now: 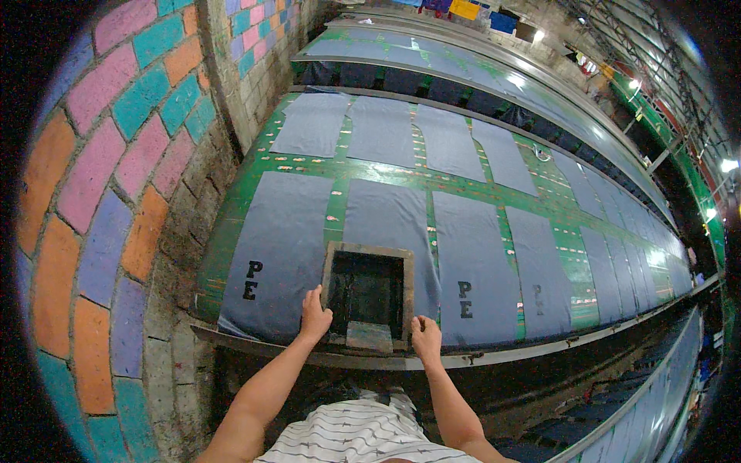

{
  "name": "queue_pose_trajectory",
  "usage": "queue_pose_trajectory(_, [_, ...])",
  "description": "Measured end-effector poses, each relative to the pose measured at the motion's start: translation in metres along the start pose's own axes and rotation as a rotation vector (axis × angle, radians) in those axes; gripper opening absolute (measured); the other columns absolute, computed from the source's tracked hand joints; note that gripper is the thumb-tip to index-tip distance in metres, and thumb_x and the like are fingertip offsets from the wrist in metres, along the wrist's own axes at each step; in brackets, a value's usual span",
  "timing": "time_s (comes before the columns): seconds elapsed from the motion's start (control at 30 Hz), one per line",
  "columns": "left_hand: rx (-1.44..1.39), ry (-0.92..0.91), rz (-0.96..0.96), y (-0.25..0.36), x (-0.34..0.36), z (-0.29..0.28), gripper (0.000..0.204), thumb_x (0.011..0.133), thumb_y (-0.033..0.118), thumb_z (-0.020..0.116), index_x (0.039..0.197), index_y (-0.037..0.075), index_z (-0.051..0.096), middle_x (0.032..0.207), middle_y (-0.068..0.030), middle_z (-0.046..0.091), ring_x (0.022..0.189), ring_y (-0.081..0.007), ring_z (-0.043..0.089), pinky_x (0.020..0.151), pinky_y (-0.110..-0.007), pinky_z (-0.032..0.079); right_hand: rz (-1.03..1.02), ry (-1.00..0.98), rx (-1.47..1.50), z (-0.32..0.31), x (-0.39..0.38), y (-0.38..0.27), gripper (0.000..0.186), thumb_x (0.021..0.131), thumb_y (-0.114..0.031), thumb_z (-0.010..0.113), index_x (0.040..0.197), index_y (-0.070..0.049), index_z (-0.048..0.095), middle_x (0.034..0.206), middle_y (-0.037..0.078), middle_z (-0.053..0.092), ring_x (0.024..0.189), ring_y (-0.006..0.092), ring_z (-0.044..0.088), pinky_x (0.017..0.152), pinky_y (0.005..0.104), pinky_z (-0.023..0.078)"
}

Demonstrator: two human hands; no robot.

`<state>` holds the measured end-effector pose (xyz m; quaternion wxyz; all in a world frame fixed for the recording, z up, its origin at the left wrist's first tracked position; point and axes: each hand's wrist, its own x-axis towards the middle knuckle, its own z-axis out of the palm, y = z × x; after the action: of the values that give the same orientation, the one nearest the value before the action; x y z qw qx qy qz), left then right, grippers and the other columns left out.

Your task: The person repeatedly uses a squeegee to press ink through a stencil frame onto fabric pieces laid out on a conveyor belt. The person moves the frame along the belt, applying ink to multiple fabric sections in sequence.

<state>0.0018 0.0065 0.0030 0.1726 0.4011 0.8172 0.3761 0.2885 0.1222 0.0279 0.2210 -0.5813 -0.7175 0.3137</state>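
Frame (408, 297), dark inside, greyish block (369, 336) at near end, fingers (312, 302) alongside

Stretching from the near left away to the right as a long green table (337, 202), ending in front at a narrow rim (532, 349). Carrying grey-blue cloth panels (312, 123), lying flat side by side in two rows, far and near. Showing pale and orange flecks (290, 168) along the green strips between them. In the near row, displaying black block lettering (465, 309) on the first panel (285, 216) and third panel (467, 239), fainter lettering on the fourth panel (532, 239), and leaving the second panel (384, 212) partly covered.
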Motion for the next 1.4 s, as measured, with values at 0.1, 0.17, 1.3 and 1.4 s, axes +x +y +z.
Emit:
queue_pose_trajectory(0.1, [0.012,-0.004,0.002,-0.003,0.001,0.002,0.069,0.076,-0.001,0.056,0.144,-0.003,0.041,0.133,-0.0223,0.049,0.125,-0.0436,0.045,0.11,-0.05,0.035,0.017,-0.076,-0.03,0.008,-0.007,-0.006,0.041,0.1,-0.034,0.058,0.117,0.002,0.069,0.111,0.022,0.067,0.105,0.0401,0.063,0.091,0.0475,0.049])
queue_pose_trajectory(0.17, [0.013,0.014,0.027,-0.007,-0.001,0.004,0.07,0.077,-0.001,0.055,0.145,-0.003,0.041,0.134,-0.0224,0.048,0.126,-0.0437,0.044,0.111,-0.05,0.034,0.025,-0.056,-0.08,0.011,-0.008,-0.01,0.039,0.1,-0.031,0.058,0.116,0.002,0.069,0.108,0.021,0.067,0.102,0.0395,0.063,0.09,0.0471,0.049])
queue_pose_trajectory(1.3, [-0.355,-0.223,0.244,0.223,-0.079,0.091,0.071,0.076,-0.006,0.06,0.145,-0.002,0.045,0.147,-0.0208,0.049,0.139,-0.0325,0.045,0.116,-0.039,0.035,-0.025,0.453,0.099,-0.212,-0.094,0.085,0.018,0.089,-0.002,0.064,0.106,0.002,0.066,0.1,0.017,0.065,0.093,0.0356,0.064,0.084,0.0411,0.051])
queue_pose_trajectory(1.4, [-0.405,-0.25,0.242,0.257,-0.104,0.135,0.072,0.074,-0.007,0.058,0.145,-0.002,0.046,0.148,-0.0195,0.049,0.139,-0.0311,0.046,0.115,-0.037,0.036,-0.005,0.493,0.083,-0.252,-0.106,0.126,0.019,0.09,-0.003,0.065,0.107,0.003,0.065,0.101,0.017,0.065,0.092,0.0346,0.064,0.082,0.0403,0.052])
